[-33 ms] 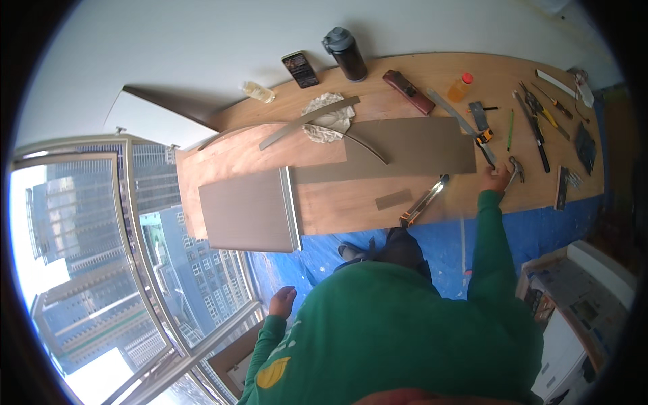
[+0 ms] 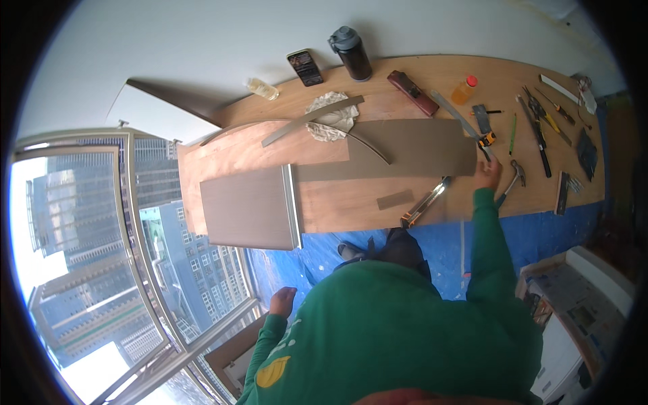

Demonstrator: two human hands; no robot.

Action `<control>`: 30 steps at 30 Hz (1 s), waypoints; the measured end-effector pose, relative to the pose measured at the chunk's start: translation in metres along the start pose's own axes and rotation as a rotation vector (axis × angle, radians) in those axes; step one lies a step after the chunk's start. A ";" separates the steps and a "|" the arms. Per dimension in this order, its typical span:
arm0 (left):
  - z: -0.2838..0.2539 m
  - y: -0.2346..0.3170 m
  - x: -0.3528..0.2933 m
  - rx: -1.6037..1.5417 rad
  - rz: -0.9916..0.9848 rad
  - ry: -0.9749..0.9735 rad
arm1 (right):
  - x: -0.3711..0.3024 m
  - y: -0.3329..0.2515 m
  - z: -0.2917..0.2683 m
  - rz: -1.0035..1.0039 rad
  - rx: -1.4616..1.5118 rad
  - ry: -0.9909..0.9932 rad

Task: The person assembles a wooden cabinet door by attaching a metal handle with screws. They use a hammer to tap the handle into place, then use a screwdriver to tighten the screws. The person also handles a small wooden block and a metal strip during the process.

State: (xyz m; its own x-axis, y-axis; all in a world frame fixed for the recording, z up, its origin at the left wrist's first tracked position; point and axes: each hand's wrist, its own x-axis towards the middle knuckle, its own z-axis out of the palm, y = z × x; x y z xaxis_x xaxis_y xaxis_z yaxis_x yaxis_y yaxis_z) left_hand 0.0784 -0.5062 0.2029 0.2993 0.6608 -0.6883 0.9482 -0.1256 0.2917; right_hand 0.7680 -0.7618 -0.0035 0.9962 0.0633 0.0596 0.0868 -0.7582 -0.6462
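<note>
My right hand (image 2: 487, 174) reaches over the front right part of the wooden table. Its fingers are stretched forward and apart at the near end of a slim tool lying beside a yellow-and-black tape measure (image 2: 486, 140); whether they touch it I cannot tell. Just right of the hand lies a hammer (image 2: 518, 173), and to its left a large brown-grey sheet (image 2: 418, 148). An orange-and-black utility knife (image 2: 424, 204) rests near the front edge. Low on the left, by the window, my left hand (image 2: 282, 302) hangs with its fingers curled in and nothing seen in them.
A brown panel with a metal edge (image 2: 246, 208) overhangs the table's front left. Curved strips (image 2: 314, 120) cross a crumpled cloth (image 2: 343, 111). Along the back stand a phone (image 2: 305, 67), a dark bottle (image 2: 352, 57) and an orange-liquid bottle (image 2: 464, 91). Pliers (image 2: 533, 104) lie right.
My right hand has shifted slightly left, away from the hammer and toward the end of the slim tool. More of the hammer's handle shows now. My left hand stays in place.
</note>
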 end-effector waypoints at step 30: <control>0.186 -0.098 -0.109 -0.455 -0.375 0.344 | -0.106 -0.257 0.018 -0.148 0.540 -1.278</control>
State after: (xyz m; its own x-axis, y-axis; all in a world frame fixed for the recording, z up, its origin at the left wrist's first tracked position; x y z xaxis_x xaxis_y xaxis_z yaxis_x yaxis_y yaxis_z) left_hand -0.0275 -0.7030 0.1258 -0.1628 0.8061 -0.5689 0.8196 0.4315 0.3769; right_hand 0.6398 -0.5619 0.1431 0.2668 0.8831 -0.3860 -0.1103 -0.3699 -0.9225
